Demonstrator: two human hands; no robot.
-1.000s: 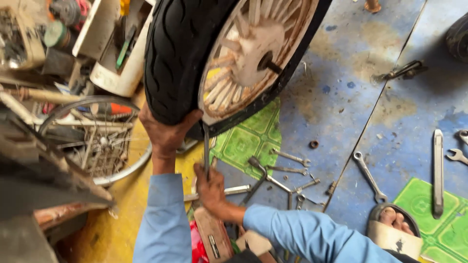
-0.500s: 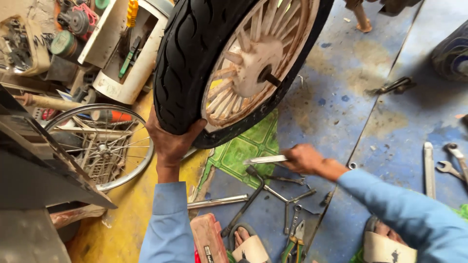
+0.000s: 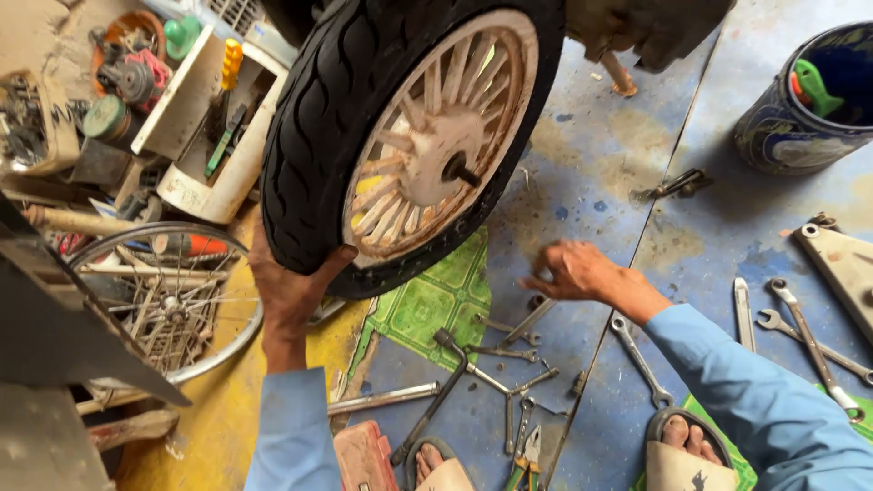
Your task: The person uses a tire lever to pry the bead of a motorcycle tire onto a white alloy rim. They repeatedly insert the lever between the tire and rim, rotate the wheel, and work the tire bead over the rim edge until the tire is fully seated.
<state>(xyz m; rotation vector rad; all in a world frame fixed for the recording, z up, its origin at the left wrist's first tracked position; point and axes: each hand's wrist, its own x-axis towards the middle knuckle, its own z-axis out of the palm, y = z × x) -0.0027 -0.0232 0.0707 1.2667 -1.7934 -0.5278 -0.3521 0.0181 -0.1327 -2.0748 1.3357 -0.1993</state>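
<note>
A scooter wheel with a black tyre (image 3: 318, 136) and a dirty white spoked rim (image 3: 436, 155) is tilted off the floor. My left hand (image 3: 291, 291) grips the tyre's lower edge from beneath, thumb on the sidewall. To the right of the wheel, my right hand (image 3: 577, 273) hovers low over the blue floor, blurred, fingers loosely spread, with nothing seen in it. A thin spanner (image 3: 530, 320) lies just under it. More spanners (image 3: 509, 359) and a bent socket bar (image 3: 436, 391) lie nearer me.
A blue bucket (image 3: 773, 118) stands at the top right. Long spanners (image 3: 800, 332) lie at the right, another spanner (image 3: 639, 359) and pliers (image 3: 527, 450) by my sandalled foot (image 3: 677, 445). A spoked bicycle wheel (image 3: 164, 300) and a white box of tools (image 3: 205, 136) crowd the left.
My right hand came away from the tyre's underside, carried a metal rod rightward, and now hovers over the floor without it. The view has tilted, and my left hand stays on the tyre.
</note>
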